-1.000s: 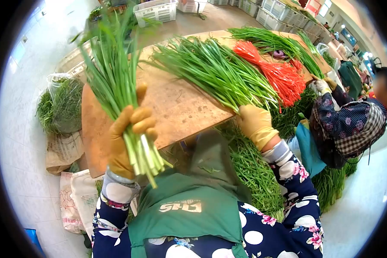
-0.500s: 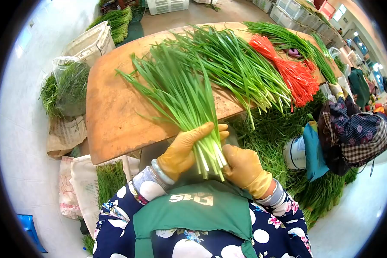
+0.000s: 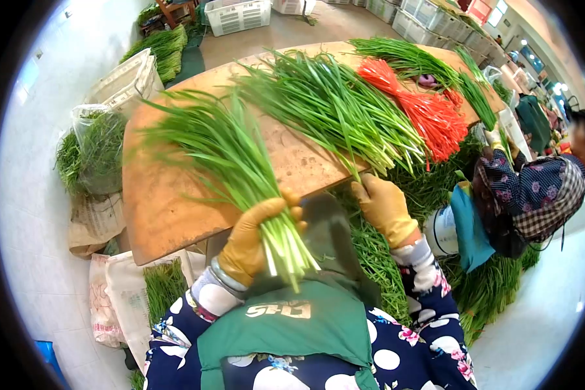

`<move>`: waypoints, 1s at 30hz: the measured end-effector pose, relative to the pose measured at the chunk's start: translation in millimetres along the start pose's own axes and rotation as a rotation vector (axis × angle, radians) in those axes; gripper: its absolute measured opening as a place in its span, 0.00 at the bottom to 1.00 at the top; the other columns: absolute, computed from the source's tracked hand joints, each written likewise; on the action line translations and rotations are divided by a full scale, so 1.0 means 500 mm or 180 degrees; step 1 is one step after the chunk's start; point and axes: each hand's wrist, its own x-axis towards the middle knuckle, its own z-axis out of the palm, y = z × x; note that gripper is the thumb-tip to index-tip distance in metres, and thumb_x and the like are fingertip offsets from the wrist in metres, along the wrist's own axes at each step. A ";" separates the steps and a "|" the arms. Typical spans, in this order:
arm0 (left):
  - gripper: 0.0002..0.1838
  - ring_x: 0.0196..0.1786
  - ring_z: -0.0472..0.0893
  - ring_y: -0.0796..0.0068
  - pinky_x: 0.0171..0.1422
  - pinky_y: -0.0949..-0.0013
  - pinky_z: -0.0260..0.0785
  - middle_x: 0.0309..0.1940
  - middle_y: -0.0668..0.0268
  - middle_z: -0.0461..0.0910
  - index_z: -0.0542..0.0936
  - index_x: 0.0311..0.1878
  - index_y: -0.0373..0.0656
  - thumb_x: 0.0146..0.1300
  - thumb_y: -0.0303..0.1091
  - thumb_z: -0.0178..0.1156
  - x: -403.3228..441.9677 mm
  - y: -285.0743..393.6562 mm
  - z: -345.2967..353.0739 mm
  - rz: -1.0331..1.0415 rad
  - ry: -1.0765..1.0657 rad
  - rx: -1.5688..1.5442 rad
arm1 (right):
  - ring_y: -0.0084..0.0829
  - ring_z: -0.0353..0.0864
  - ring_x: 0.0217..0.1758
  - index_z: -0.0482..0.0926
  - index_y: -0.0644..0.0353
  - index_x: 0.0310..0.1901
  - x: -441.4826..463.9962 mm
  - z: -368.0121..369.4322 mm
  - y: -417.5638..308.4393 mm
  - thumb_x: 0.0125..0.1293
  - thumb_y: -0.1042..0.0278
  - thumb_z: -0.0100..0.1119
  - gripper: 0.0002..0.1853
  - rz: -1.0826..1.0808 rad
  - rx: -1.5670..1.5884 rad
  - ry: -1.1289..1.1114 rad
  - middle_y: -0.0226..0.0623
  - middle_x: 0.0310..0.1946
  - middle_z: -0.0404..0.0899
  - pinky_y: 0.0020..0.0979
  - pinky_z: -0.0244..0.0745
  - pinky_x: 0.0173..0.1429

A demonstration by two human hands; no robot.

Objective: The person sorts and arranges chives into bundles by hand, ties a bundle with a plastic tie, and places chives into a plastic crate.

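Note:
Yellow gloves cover both hands. My left hand (image 3: 250, 237) is wrapped around a bunch of garlic chives (image 3: 237, 166), pale stem ends toward me and green leaves fanned over the table, blurred by motion. At the table's front edge, my right hand (image 3: 387, 208) pinches the stem end of a chive stalk (image 3: 349, 159) that juts out from the pile. That larger pile of garlic chives (image 3: 335, 107) lies across the tabletop, stems pointing to the right and toward me. Beside it rests a bundle of red ties (image 3: 429, 120).
The wooden table (image 3: 169, 214) has a curved far edge. More chives (image 3: 406, 55) lie at its far right. Loose greens (image 3: 377, 260) cover the floor below. A white bucket (image 3: 441, 231) and another person (image 3: 533, 188) are at right; white crates (image 3: 127, 81) stand at left.
My left hand has moved left and slightly down with its bunch. My right hand has left the bunch's stem ends and moved up to a stalk at the pile's edge.

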 end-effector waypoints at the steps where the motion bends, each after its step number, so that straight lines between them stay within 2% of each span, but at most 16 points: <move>1: 0.12 0.47 0.83 0.66 0.51 0.57 0.80 0.48 0.60 0.80 0.76 0.51 0.36 0.65 0.26 0.57 0.001 -0.006 -0.002 -0.0035 0.0140 0.0020 | 0.49 0.79 0.29 0.74 0.59 0.31 -0.006 0.004 -0.011 0.68 0.51 0.54 0.18 0.0005 0.0379 0.0039 0.45 0.24 0.77 0.45 0.73 0.33; 5: 0.14 0.49 0.83 0.68 0.52 0.65 0.80 0.51 0.57 0.80 0.76 0.54 0.34 0.67 0.28 0.57 0.006 -0.028 0.018 0.0084 0.0378 0.0635 | 0.38 0.75 0.22 0.72 0.54 0.32 -0.051 -0.019 -0.095 0.66 0.59 0.57 0.10 -0.1035 0.0150 0.0806 0.37 0.18 0.70 0.38 0.70 0.25; 10: 0.13 0.40 0.84 0.71 0.45 0.71 0.80 0.42 0.61 0.83 0.79 0.50 0.34 0.65 0.28 0.61 0.017 -0.040 0.036 0.0130 0.0349 0.0932 | 0.37 0.75 0.24 0.71 0.54 0.30 -0.079 0.000 -0.131 0.64 0.61 0.57 0.09 -0.1216 -0.0101 0.0275 0.36 0.21 0.71 0.38 0.70 0.28; 12: 0.12 0.39 0.84 0.71 0.44 0.71 0.80 0.40 0.61 0.83 0.79 0.50 0.34 0.65 0.28 0.61 0.018 -0.047 0.029 0.0153 0.0405 0.0929 | 0.41 0.79 0.29 0.76 0.58 0.34 -0.083 0.005 -0.128 0.64 0.65 0.57 0.07 -0.0850 0.1267 0.0161 0.40 0.26 0.77 0.36 0.71 0.31; 13: 0.11 0.38 0.84 0.71 0.43 0.70 0.80 0.39 0.62 0.83 0.80 0.49 0.34 0.64 0.28 0.62 0.019 -0.048 0.027 0.0175 0.0459 0.0942 | 0.37 0.80 0.31 0.78 0.62 0.38 -0.086 0.012 -0.126 0.66 0.66 0.57 0.08 -0.0608 0.1831 0.0044 0.38 0.29 0.80 0.32 0.71 0.32; 14: 0.11 0.38 0.84 0.71 0.43 0.70 0.80 0.39 0.62 0.83 0.80 0.49 0.34 0.64 0.28 0.62 0.017 -0.050 0.031 0.0178 0.0461 0.0939 | 0.37 0.80 0.31 0.78 0.62 0.38 -0.084 0.027 -0.121 0.66 0.66 0.57 0.08 -0.0611 0.1831 0.0040 0.38 0.29 0.80 0.32 0.71 0.32; 16: 0.10 0.37 0.84 0.71 0.42 0.69 0.79 0.38 0.62 0.83 0.81 0.47 0.34 0.64 0.27 0.62 0.015 -0.051 0.046 -0.0021 0.0570 0.0783 | 0.27 0.79 0.30 0.78 0.63 0.38 -0.078 0.052 -0.113 0.67 0.63 0.59 0.10 0.0909 0.4151 -0.0982 0.31 0.28 0.78 0.29 0.71 0.32; 18: 0.11 0.40 0.83 0.70 0.43 0.68 0.79 0.40 0.62 0.83 0.80 0.47 0.34 0.63 0.27 0.62 0.011 -0.052 0.036 0.0014 0.0493 0.0773 | 0.21 0.76 0.29 0.78 0.63 0.37 -0.084 0.039 -0.117 0.67 0.62 0.57 0.11 0.1062 0.4275 -0.1031 0.25 0.26 0.76 0.25 0.69 0.31; 20: 0.12 0.47 0.83 0.64 0.51 0.63 0.78 0.43 0.59 0.82 0.79 0.48 0.34 0.63 0.28 0.62 0.005 -0.048 0.033 -0.0011 0.0486 0.0477 | 0.20 0.75 0.25 0.78 0.63 0.35 -0.108 0.026 -0.105 0.68 0.63 0.54 0.11 0.2169 0.4810 -0.0973 0.27 0.24 0.76 0.22 0.69 0.30; 21: 0.13 0.54 0.80 0.55 0.58 0.55 0.75 0.46 0.56 0.80 0.78 0.50 0.34 0.63 0.27 0.61 0.010 -0.046 0.022 0.0075 0.0687 0.0497 | 0.20 0.72 0.22 0.78 0.62 0.33 -0.126 0.033 -0.067 0.69 0.63 0.51 0.12 0.2029 0.4511 -0.1136 0.28 0.23 0.76 0.21 0.68 0.29; 23: 0.14 0.55 0.79 0.53 0.60 0.52 0.74 0.46 0.55 0.80 0.77 0.51 0.35 0.63 0.27 0.61 0.002 -0.026 0.018 -0.0046 0.0607 0.0245 | 0.24 0.75 0.24 0.79 0.62 0.32 -0.166 0.048 0.020 0.67 0.60 0.53 0.13 0.1673 0.3256 -0.1777 0.33 0.22 0.77 0.25 0.71 0.31; 25: 0.15 0.54 0.79 0.52 0.62 0.49 0.73 0.45 0.56 0.80 0.77 0.52 0.36 0.62 0.26 0.61 -0.015 -0.006 0.015 -0.0361 0.0465 -0.0048 | 0.37 0.85 0.41 0.84 0.57 0.40 -0.202 0.049 0.100 0.63 0.51 0.55 0.18 0.1045 0.0203 -0.2674 0.42 0.37 0.85 0.40 0.76 0.45; 26: 0.16 0.50 0.82 0.56 0.58 0.51 0.76 0.44 0.59 0.81 0.76 0.52 0.37 0.62 0.27 0.63 -0.020 -0.005 0.018 -0.0152 0.0398 0.0117 | 0.42 0.84 0.45 0.83 0.57 0.44 -0.216 0.057 0.118 0.63 0.49 0.56 0.20 0.0842 -0.1390 -0.3296 0.45 0.43 0.84 0.43 0.76 0.48; 27: 0.16 0.47 0.82 0.59 0.55 0.52 0.77 0.44 0.60 0.81 0.77 0.52 0.37 0.61 0.27 0.63 -0.026 -0.001 0.016 -0.0191 0.0450 0.0237 | 0.44 0.83 0.46 0.81 0.57 0.50 -0.206 0.053 0.113 0.61 0.47 0.58 0.23 0.0961 -0.1986 -0.3424 0.45 0.45 0.83 0.43 0.76 0.49; 29: 0.17 0.42 0.83 0.65 0.46 0.58 0.79 0.44 0.62 0.81 0.77 0.53 0.38 0.60 0.27 0.65 -0.035 -0.002 0.010 -0.0177 0.0506 0.0565 | 0.46 0.83 0.42 0.76 0.61 0.56 -0.167 -0.008 0.056 0.63 0.49 0.58 0.26 0.0338 -0.0141 -0.1223 0.44 0.41 0.83 0.42 0.77 0.45; 30: 0.17 0.42 0.83 0.65 0.46 0.58 0.79 0.44 0.62 0.81 0.77 0.53 0.38 0.60 0.27 0.65 -0.038 -0.007 0.007 -0.0174 0.0507 0.0557 | 0.44 0.83 0.41 0.75 0.63 0.57 -0.116 -0.052 -0.014 0.63 0.52 0.60 0.27 0.0213 0.0508 -0.1094 0.46 0.41 0.83 0.42 0.77 0.46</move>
